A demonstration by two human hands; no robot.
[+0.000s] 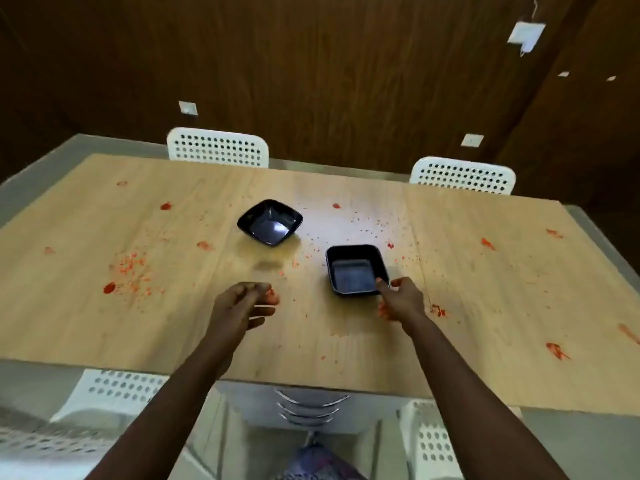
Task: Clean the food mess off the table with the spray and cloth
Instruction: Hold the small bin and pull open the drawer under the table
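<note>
Your right hand [401, 299] pinches the near rim of the black rectangular plastic dish [356, 270]; your left hand [242, 306] hovers loosely curled beside red food smears [130, 271] on the wooden table [485, 306]

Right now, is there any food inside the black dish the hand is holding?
The black dish looks empty: only its dark, bare bottom shows. The right hand pinches its near corner, with the thumb over the rim, hiding that small spot. What lies under the dish on the table cannot be seen.
</note>
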